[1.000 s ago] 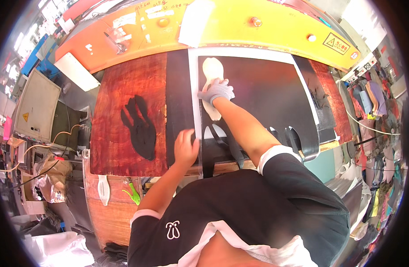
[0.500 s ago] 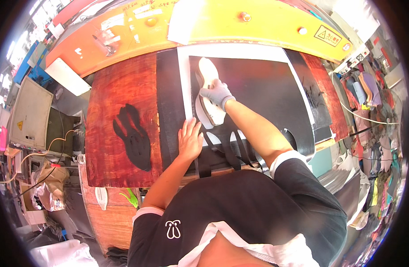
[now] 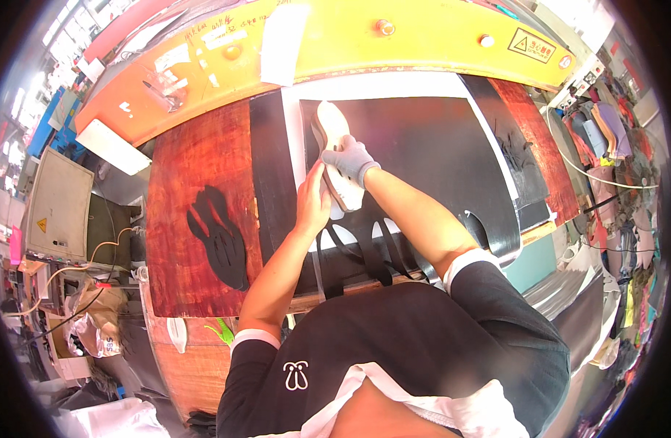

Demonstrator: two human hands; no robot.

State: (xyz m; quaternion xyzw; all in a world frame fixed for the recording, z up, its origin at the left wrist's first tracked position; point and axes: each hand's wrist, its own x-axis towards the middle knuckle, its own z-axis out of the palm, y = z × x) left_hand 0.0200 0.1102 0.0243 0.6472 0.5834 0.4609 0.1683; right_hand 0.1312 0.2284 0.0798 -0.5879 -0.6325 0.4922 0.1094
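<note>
Within the right grip [image 3: 349, 158], clasped mid-length, a white sole-shaped form [image 3: 333, 122], hold by left grip [image 3: 313, 201] unclear.

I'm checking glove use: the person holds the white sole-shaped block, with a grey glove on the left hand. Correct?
No: the head view shows the grey glove on the right hand, which holds the white sole-shaped block; the left hand is bare.

Pale cabinet [image 3: 58, 197] at left, 1 yellow triangle [image 3: 41, 225] on front. Glaring light [image 3: 61, 33] upper left. Colourful pieces [image 3: 604, 142] crowded along right.
</note>
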